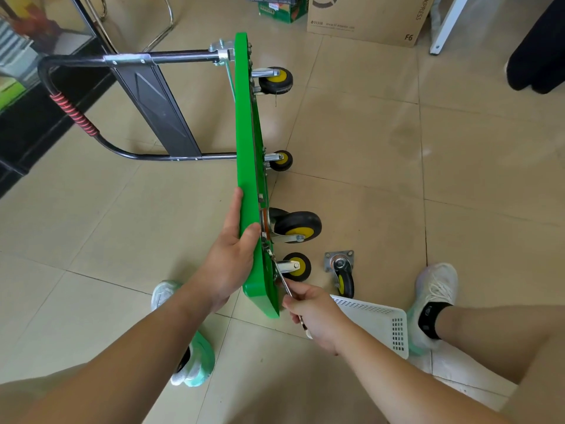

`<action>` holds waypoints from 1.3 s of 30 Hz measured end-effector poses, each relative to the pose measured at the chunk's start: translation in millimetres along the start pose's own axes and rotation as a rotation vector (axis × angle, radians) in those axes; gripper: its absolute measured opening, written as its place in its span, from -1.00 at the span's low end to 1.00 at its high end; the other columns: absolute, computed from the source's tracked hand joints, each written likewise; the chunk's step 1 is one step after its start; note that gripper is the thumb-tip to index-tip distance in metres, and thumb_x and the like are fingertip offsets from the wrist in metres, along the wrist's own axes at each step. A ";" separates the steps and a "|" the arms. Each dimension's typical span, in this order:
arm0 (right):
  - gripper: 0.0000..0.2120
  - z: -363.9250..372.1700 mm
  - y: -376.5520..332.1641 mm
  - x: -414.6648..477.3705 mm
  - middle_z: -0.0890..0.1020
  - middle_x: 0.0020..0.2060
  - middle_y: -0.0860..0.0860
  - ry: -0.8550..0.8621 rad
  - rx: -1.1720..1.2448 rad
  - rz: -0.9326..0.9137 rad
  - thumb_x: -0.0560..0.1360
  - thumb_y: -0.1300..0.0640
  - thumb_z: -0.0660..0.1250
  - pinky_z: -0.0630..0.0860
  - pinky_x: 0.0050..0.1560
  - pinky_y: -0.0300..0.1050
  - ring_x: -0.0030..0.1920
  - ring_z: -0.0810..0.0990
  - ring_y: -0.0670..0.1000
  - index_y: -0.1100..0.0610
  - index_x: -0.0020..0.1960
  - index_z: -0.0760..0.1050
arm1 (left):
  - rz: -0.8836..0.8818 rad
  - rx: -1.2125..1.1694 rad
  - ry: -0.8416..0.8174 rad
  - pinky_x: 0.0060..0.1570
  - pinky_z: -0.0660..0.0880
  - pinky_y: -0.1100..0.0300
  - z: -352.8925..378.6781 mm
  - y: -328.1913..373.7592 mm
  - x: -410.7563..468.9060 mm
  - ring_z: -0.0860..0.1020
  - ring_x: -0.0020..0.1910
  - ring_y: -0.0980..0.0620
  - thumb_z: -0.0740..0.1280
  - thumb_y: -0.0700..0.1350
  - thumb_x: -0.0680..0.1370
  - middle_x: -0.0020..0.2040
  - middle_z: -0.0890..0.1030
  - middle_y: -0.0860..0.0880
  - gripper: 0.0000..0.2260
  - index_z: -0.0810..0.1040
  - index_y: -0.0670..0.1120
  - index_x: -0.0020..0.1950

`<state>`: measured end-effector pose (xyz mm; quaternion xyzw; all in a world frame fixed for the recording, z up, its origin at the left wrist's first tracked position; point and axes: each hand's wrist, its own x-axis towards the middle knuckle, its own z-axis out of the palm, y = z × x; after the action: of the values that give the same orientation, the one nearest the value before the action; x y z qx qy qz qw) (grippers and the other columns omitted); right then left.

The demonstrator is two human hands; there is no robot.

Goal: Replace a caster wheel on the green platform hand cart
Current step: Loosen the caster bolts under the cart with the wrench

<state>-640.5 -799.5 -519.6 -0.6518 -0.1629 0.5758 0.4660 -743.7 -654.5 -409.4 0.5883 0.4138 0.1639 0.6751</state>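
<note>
Your right hand (pixel 312 316): at 5 o'clock in the view, fingers curled tight round the shaft of a silver wrench (pixel 286 284).
Your left hand (pixel 232 261): at 7 o'clock, clamped on the near end of the cart platform (pixel 249 142), fingers on its left face and thumb over its top edge.
Your shoes: left shoe (pixel 198 359) under your left forearm, right shoe (pixel 434 301) at 4 o'clock.
White basket (pixel 376 319): on the floor under your right wrist, just beside your right shoe.
Wrench tip: reaches up toward 11 o'clock to the platform's underside, beside the mount of the nearest caster (pixel 296 266).
Loose caster (pixel 342 272): lies on the tiles at 3 o'clock from the nearest caster, apart from the cart, its mounting plate at the far end.
Cart: the green platform stands on its long edge and runs from 6 to 12 o'clock, with its underside facing right.
Mounted casters: 4 in all, the second caster (pixel 298 226) just beyond the nearest, the third caster (pixel 281 160) and fourth caster (pixel 276 79) farther up.
Handle (pixel 76 117): black tube, sticks out toward 9 o'clock from the far end.
Cardboard box (pixel 367 19): at 1 o'clock, well beyond the cart.
</note>
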 end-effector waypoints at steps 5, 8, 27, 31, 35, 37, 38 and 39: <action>-0.61 -6.4 -11.9 -2.8 0.62 -0.26 -0.06 0.035 -0.041 0.092 0.58 0.38 0.32 0.31 -0.26 -0.19 -0.19 0.40 0.05 -0.02 0.26 0.62 | -0.009 0.013 0.003 0.18 0.59 -0.21 0.9 4.6 -2.8 0.60 0.21 -0.16 0.12 -0.05 0.73 0.33 0.49 0.20 -0.45 -0.02 0.48 0.54; -0.63 -7.2 -15.4 -9.3 0.57 -0.31 0.00 0.026 0.016 0.117 0.55 0.43 0.33 0.38 -0.30 -0.20 -0.32 0.49 -0.03 0.06 0.21 0.63 | -0.017 0.011 -0.007 0.15 0.60 -0.22 0.3 5.4 -3.0 0.61 0.20 -0.20 0.12 -0.05 0.73 0.27 0.50 0.24 -0.44 -0.04 0.46 0.55; -0.78 21.2 -58.2 -51.3 0.50 -0.29 0.02 -0.039 0.335 0.303 0.59 0.27 0.35 0.36 -0.38 -0.24 -0.36 0.42 -0.08 0.23 0.22 0.61 | 0.019 0.045 -0.026 0.23 0.57 -0.18 0.9 6.3 -5.5 0.60 0.22 -0.05 0.11 -0.05 0.73 0.42 0.44 0.18 -0.44 -0.05 0.46 0.55; -0.79 26.4 -63.6 -51.6 0.49 -0.30 0.02 -0.040 0.352 0.298 0.60 0.28 0.32 0.36 -0.39 -0.25 -0.36 0.40 -0.08 0.25 0.21 0.60 | 0.020 0.041 -0.024 0.21 0.58 -0.18 0.3 5.5 -5.5 0.60 0.22 -0.06 0.11 -0.05 0.73 0.43 0.45 0.16 -0.44 -0.05 0.45 0.56; -0.88 30.4 -69.7 -54.5 0.49 -0.30 0.02 -0.019 0.402 0.287 0.61 0.28 0.31 0.36 -0.42 -0.28 -0.36 0.39 -0.08 0.22 0.10 0.61 | 0.015 0.033 -0.021 0.20 0.57 -0.21 1.0 5.5 -5.0 0.60 0.22 -0.11 0.11 -0.06 0.73 0.37 0.47 0.21 -0.44 -0.04 0.43 0.57; -0.90 32.2 -73.7 -54.1 0.49 -0.29 0.05 -0.008 0.443 0.286 0.60 0.31 0.29 0.35 -0.43 -0.28 -0.36 0.38 -0.07 0.23 0.05 0.57 | 0.012 0.035 -0.020 0.20 0.57 -0.23 1.1 5.2 -4.8 0.59 0.23 -0.13 0.11 -0.05 0.73 0.38 0.48 0.20 -0.44 -0.04 0.45 0.56; -0.91 33.2 -75.6 -53.8 0.49 -0.29 0.07 -0.003 0.471 0.289 0.59 0.34 0.27 0.35 -0.43 -0.27 -0.35 0.38 -0.06 0.24 0.03 0.54 | 0.012 0.036 -0.019 0.21 0.56 -0.23 0.8 4.9 -4.6 0.59 0.23 -0.14 0.12 -0.05 0.73 0.38 0.48 0.19 -0.44 -0.04 0.45 0.56; -0.91 33.9 -77.2 -53.8 0.48 -0.29 0.08 0.000 0.495 0.289 0.57 0.37 0.24 0.35 -0.43 -0.25 -0.35 0.38 -0.04 0.26 0.00 0.50 | 0.011 0.036 -0.017 0.20 0.56 -0.24 0.6 4.9 -4.4 0.59 0.23 -0.16 0.12 -0.05 0.73 0.38 0.48 0.19 -0.44 -0.04 0.45 0.56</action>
<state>-661.3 -786.0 -422.7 -0.5347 0.0774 0.6583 0.5242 -744.7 -656.8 -403.2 0.6040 0.4078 0.1552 0.6669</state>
